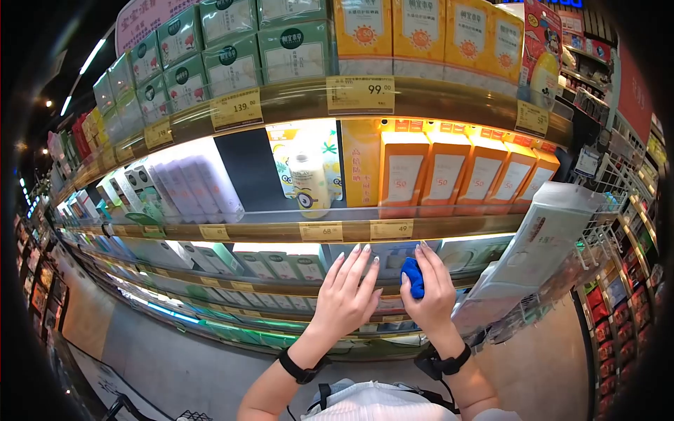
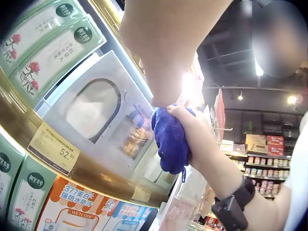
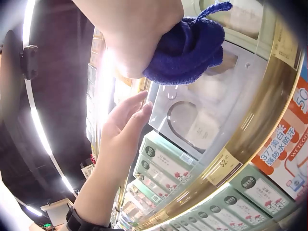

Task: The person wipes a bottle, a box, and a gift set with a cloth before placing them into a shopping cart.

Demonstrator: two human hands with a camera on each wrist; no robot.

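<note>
My left hand (image 1: 347, 291) is raised at the shelf edge, its fingers stretched forward just under the yellow price labels and holding nothing. Beside it, my right hand (image 1: 434, 295) grips a bunched blue cloth (image 1: 413, 277) between thumb and fingers. The right wrist view shows the cloth (image 3: 187, 53) as fuzzy, with a loop hanging off one end. Both hands are in front of a pale gift box (image 2: 115, 72) with an oval window, on the shelf below the labels. Part of that box is hidden behind the cloth in the right wrist view.
Orange sunscreen boxes (image 1: 406, 172) and a yellow cartoon bottle (image 1: 309, 186) stand on the shelf above the hands. Green boxes (image 2: 62, 57) flank the gift box. A gold shelf rail (image 3: 240, 127) carries a price label (image 3: 224, 167). Hanging packs (image 1: 540, 238) jut out at the right.
</note>
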